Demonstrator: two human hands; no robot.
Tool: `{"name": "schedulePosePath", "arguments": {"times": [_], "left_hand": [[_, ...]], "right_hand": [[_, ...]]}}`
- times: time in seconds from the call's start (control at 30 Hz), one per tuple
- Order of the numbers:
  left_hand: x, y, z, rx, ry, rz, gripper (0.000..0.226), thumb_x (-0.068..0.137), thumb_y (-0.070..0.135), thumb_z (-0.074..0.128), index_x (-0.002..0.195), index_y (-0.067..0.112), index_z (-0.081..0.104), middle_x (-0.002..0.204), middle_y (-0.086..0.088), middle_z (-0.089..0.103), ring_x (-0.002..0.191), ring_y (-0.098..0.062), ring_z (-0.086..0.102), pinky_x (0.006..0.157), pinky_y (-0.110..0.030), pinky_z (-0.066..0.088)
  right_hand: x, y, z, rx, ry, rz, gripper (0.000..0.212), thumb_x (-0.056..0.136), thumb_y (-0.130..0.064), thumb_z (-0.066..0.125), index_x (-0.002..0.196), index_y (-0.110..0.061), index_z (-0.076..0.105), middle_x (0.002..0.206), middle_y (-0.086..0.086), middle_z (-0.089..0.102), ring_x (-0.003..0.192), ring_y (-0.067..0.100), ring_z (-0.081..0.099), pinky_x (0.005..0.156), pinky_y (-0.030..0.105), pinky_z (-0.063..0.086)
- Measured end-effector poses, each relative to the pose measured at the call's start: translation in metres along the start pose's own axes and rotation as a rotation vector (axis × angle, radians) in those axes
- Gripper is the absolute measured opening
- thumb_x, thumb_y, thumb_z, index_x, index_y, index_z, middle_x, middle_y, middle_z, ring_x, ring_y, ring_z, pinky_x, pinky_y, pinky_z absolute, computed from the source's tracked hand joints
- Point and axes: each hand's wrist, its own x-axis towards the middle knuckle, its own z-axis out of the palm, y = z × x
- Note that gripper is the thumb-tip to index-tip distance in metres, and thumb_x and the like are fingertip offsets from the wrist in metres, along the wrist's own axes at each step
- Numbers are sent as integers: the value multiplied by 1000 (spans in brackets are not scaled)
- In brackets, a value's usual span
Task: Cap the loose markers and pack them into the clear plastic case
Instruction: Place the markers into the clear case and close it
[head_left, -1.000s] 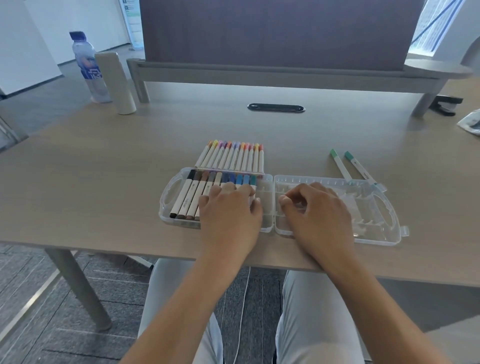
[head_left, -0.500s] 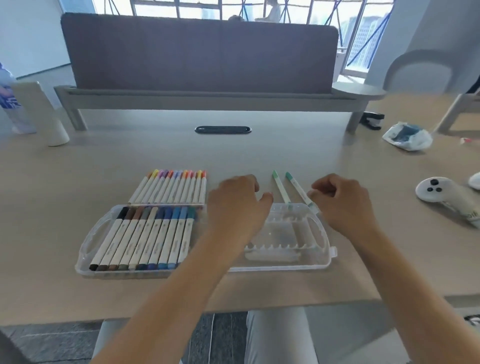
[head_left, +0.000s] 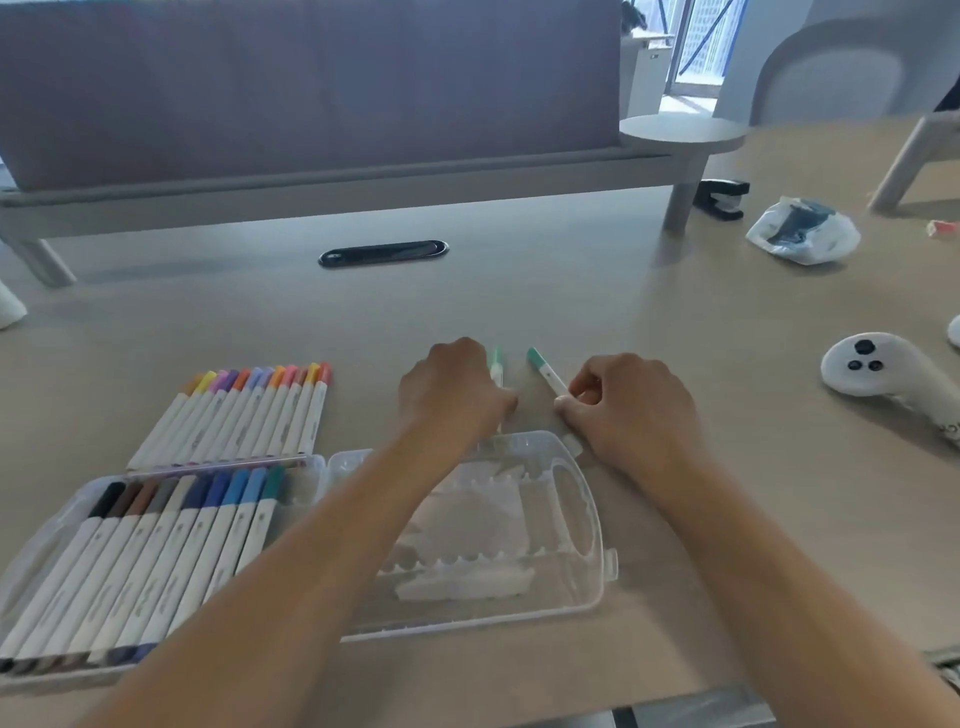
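A: Markers, two green ones, just past far edge of case (head_left: 582, 525). Right hand (head_left: 631, 410) curled on darker green marker (head_left: 546, 375), thumb and fingers pinching barrel; cap end pointing away. Left hand (head_left: 454, 392) curled over lighter green marker (head_left: 496, 366); contact hidden under knuckles, can't tell if gripped or only covered.

B: Caps on?

A: Both look capped at far end. Near ends hidden by hands. Worth checking before packing.

B: Where to put them?

A: Left tray half holds ten markers (head_left: 171, 535), dark tones through teal, free slots right of teal. Right half bare. Warm-colour row (head_left: 244, 410) on desk (head_left: 519, 291) behind tray, not yet packed.

B: Tips for pickup?

A: Pinch mid-barrel, lift clear of case rim, keep parallel to packed row. Seat green next to teal, press into slot ribs. One at a time, to avoid rolling the other.

B: Hazards?

A: Controller (head_left: 883, 376) well right, out of path. Likely fine.
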Motion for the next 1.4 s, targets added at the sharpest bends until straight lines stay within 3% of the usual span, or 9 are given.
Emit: {"name": "schedulePosePath", "arguments": {"times": [0.13, 0.5, 0.6, 0.73, 0.93, 1.03, 1.2, 1.33, 1.4], "left_hand": [[2, 1, 2, -24, 15, 14, 11, 73, 26, 70, 79, 18, 73, 78, -1, 70, 77, -26, 67, 64, -29, 47], [-42, -12, -41, -249, 215, 67, 17, 87, 37, 69, 97, 23, 72, 89, 7, 69, 84, -15, 66, 76, -32, 56], [-66, -32, -53, -325, 262, 25, 18, 85, 37, 69, 97, 24, 73, 87, 10, 69, 82, -13, 65, 72, -30, 53], [-101, -73, -60, -375, 310, -40, 22, 84, 38, 69, 102, 25, 70, 81, 13, 66, 80, -11, 64, 74, -31, 52], [-145, -147, -81, -370, 348, -142, 28, 88, 38, 68, 112, 25, 70, 84, 14, 65, 82, -13, 64, 74, -29, 49], [-164, -179, -91, -330, 342, -173, 23, 93, 38, 64, 112, 27, 68, 91, 11, 67, 76, -9, 63, 64, -24, 46], [-175, -207, -89, -347, 360, -170, 29, 89, 37, 67, 116, 27, 72, 82, 15, 62, 72, 1, 55, 68, -24, 42], [-180, -207, -86, -332, 366, -147, 28, 91, 40, 65, 118, 32, 69, 76, 19, 56, 66, 8, 48, 56, -12, 29], [-181, -206, -86, -321, 359, -133, 28, 92, 42, 63, 119, 33, 69, 75, 20, 57, 65, 9, 47, 55, -11, 28]], "right_hand": [[-4, 3, 0, 28, 14, 13, 11, 79, -38, 68, 84, -29, 73, 79, -13, 70, 79, 16, 66, 71, 33, 53], [-29, -20, -15, 361, 159, -7, 5, 83, -32, 74, 86, -28, 74, 79, -13, 71, 75, 4, 66, 75, 32, 58], [-52, -40, -20, 438, 145, -16, 2, 85, -30, 75, 87, -29, 74, 77, -15, 72, 73, 2, 67, 74, 29, 58], [-92, -74, -14, 513, 73, -71, 15, 86, -28, 73, 100, -32, 69, 70, -11, 71, 66, 4, 66, 68, 29, 55], [-138, -140, 27, 424, -55, -172, 25, 85, -35, 70, 109, -35, 62, 71, -9, 68, 69, 6, 65, 70, 35, 57], [-154, -167, 50, 346, -98, -203, 25, 88, -41, 67, 110, -35, 61, 75, -11, 66, 73, 6, 64, 70, 34, 56], [-166, -189, 74, 239, -34, -199, 21, 88, -44, 65, 106, -35, 63, 79, -16, 63, 76, 4, 60, 68, 30, 51], [-167, -193, 78, 185, -2, -199, 18, 88, -43, 64, 104, -36, 65, 76, -17, 63, 74, 0, 57, 66, 28, 44], [-168, -190, 82, 153, 23, -232, 16, 92, -42, 62, 105, -35, 67, 79, -16, 63, 80, 5, 59, 70, 29, 45]]}}
